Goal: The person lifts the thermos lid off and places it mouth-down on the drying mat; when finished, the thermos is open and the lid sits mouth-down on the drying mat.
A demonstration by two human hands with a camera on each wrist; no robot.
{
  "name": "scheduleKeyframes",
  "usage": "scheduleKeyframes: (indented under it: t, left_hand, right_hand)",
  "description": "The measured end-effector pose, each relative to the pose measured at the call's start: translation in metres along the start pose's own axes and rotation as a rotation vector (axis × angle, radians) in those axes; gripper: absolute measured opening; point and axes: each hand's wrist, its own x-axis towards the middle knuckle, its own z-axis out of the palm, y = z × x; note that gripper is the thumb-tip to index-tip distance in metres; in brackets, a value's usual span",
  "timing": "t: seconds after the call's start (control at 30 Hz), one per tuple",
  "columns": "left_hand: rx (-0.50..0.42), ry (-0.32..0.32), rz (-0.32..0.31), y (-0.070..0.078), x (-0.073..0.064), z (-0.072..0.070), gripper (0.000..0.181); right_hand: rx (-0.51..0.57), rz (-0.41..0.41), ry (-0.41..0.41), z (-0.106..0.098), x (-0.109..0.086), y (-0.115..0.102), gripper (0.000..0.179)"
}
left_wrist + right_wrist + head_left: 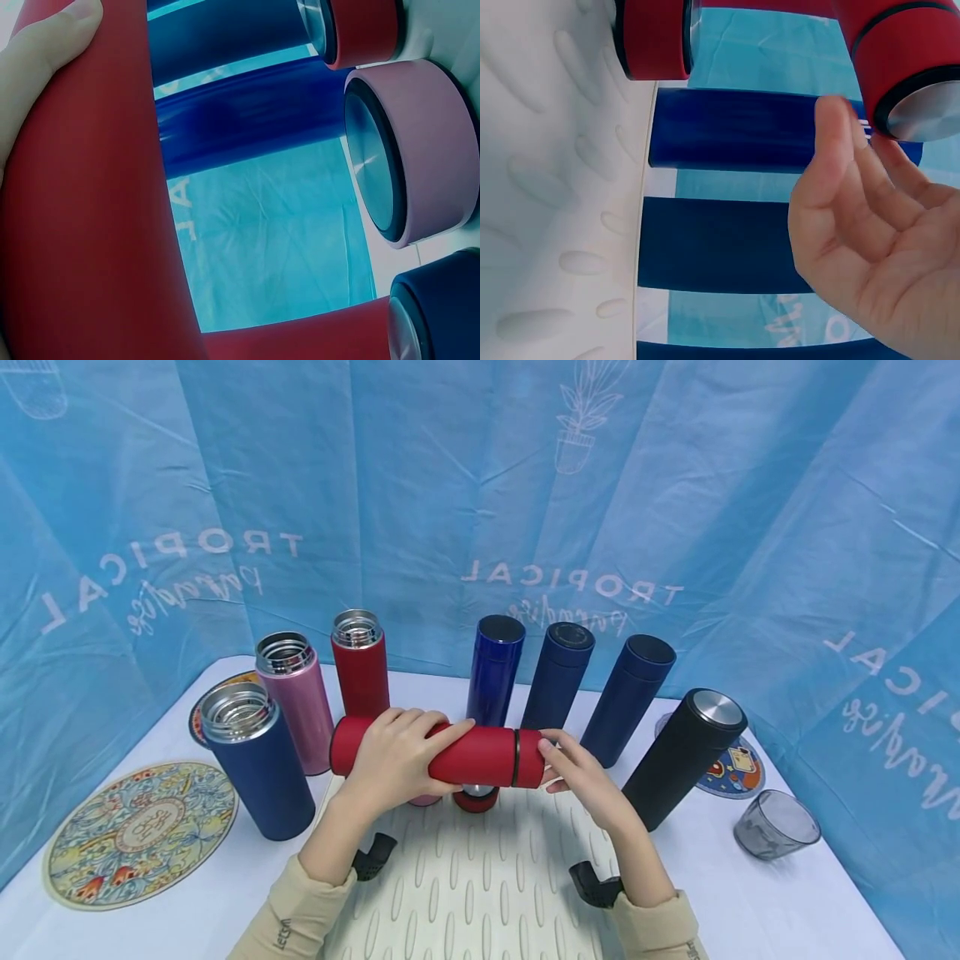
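Observation:
A red thermos bottle lies level in the air over the ribbed white mat, its lid toward the right. My left hand grips it round the body, thumb along the front. Close to the lid's silver end, my right hand has loosely bent fingers, with fingertips right at the lid's edge in the right wrist view. Below the bottle on the mat are a loose red lid, a pink lid and a dark blue lid, partly hidden from the head view.
Lidless blue, pink and red bottles stand at left. Capped blue bottles and a black bottle stand behind and right. A glass, a round patterned mat and a coaster flank them.

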Motion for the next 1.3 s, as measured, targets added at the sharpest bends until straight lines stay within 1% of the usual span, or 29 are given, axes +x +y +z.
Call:
scheduleKeyframes:
  t: [0.1,0.3,0.4,0.6,0.77,0.93,1.07,1.3]
  left_hand:
    - [0.003,0.001,0.008,0.0004,0.0003,-0.0003,0.078]
    - [0.014,0.013,0.022,0.0004,0.0014,0.0001,0.078]
    - [0.016,0.019,0.027,0.0002,0.0017,0.0003,0.077]
    - [0.007,0.011,0.022,0.0005,0.0006,0.0002,0.077]
    - [0.003,0.006,0.015,0.0007,-0.0003,-0.0002,0.076]
    - [0.002,0.007,0.015,0.0005,-0.0005,0.0001,0.076]
    - [0.001,0.007,0.013,0.0001,-0.0005,0.0005,0.077]
    - [-0.009,-0.01,0.006,0.0007,-0.0003,0.0005,0.078]
  right_hand:
    - [0.01,0.001,-0.014,-0.0008,-0.0004,-0.0004,0.048]
    - [0.088,-0.055,-0.066,-0.0035,-0.0011,-0.0026,0.047]
    - [0.105,-0.077,-0.087,-0.0048,-0.0015,-0.0033,0.047]
    - [0.081,-0.112,-0.11,-0.0067,-0.0038,-0.0033,0.053]
    - [0.088,-0.151,-0.142,-0.0068,-0.0058,-0.0033,0.06]
    - [0.06,-0.198,-0.155,-0.0064,-0.005,-0.0018,0.066]
    - [0.046,-0.233,-0.158,-0.0059,-0.0036,-0.0002,0.071]
    - [-0.031,-0.267,-0.13,-0.0049,-0.0041,-0.0022,0.084]
